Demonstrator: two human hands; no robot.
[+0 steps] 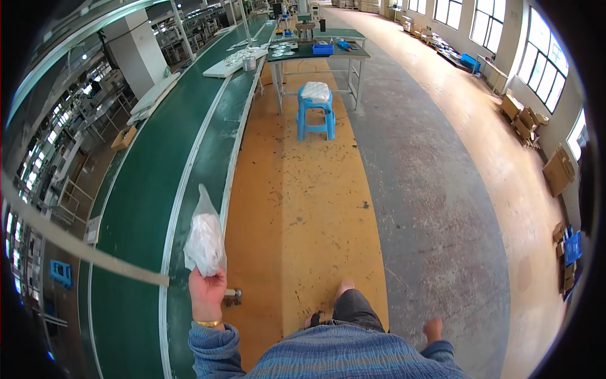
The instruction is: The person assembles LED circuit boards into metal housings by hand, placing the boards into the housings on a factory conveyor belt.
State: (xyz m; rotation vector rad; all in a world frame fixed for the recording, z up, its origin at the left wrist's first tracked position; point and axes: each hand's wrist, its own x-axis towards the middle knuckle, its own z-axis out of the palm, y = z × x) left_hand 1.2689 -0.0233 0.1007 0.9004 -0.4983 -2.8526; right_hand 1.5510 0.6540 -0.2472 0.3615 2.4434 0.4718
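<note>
My left hand (207,292) is closed around the lower end of a translucent plastic bag (206,243) with something white inside; what it contains is not clear. The bag is raised over the edge of the green conveyor belt (142,208), its loose tip pointing away from me. Low on the right, beside my body, hangs my right hand (433,330). It is small in view, and its fingers cannot be made out.
Ahead stands a blue stool (315,117) with a white plastic-wrapped cushion. Behind it a workbench (341,55) carries a blue bin (322,48). White parts on a board (230,65) lie along the belt. Cardboard boxes (521,117) line the window wall.
</note>
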